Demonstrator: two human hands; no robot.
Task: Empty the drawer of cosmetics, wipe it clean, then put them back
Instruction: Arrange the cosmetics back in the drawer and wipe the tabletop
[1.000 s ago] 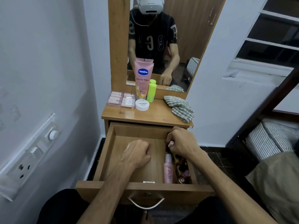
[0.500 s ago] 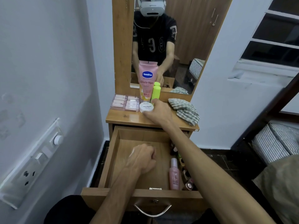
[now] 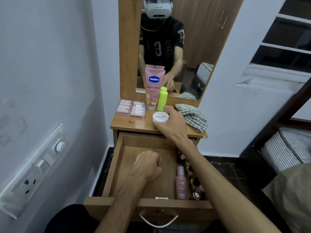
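Drawer (image 3: 117,165) pulled open, wooden; pink bottle (image 3: 181,184) lying at its right side. Right hand (image 3: 174,122) on the dresser top, fingers curled beside the white jar (image 3: 160,117); whether it holds anything, cannot tell. Left hand (image 3: 148,165) fisted inside the drawer, contents hidden.

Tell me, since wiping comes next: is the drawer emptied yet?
Not yet. The open drawer still holds a pink bottle and small bottles along its right side.

One pink tube (image 3: 152,88), one green bottle (image 3: 162,100), one white jar (image 3: 160,117), one clear box (image 3: 131,108), one cloth (image 3: 193,117), one pink bottle (image 3: 181,184).
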